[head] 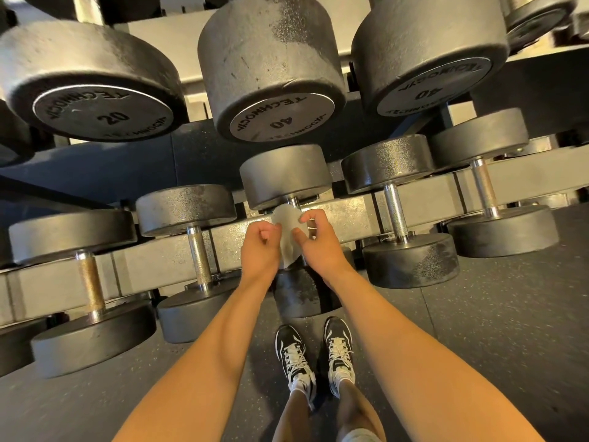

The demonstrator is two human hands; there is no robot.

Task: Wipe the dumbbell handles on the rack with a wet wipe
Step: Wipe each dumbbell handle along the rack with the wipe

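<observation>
Two bare forearms enter from the bottom edge and converge on the centre of the frame. Below them, at lower centre, a pair of black-and-white laced shoes (291, 354) stands on dark speckled flooring (497, 330).

The left hand (259, 247) is curled into a loose fist, its fingers closed on the left edge of the wet wipe (287, 229). The right hand (318, 242) meets the wipe's right edge with thumb and forefinger bent into a pinch; the other fingers are curled behind and mostly hidden.

The pale, crumpled wipe lies between the two hands, draped over the handle (294, 201) of the centre dumbbell (285, 177). Only a short chrome stub of that handle shows above the wipe.

This dumbbell rests on the lower tier of the rack (349, 215), one head toward the upper frame and the other head below the hands.

On either side of it on the same tier lie four more dumbbells: two at left, with handles (198, 256) and (91, 282), and two at right, with handles (395, 212) and (483, 189). All four handles are bare.

Across the top of the frame, large upper-tier dumbbell heads face the camera, marked 20 (102, 118) at upper left, 40 (280, 121) at centre and 40 (430, 90) at upper right.
</observation>
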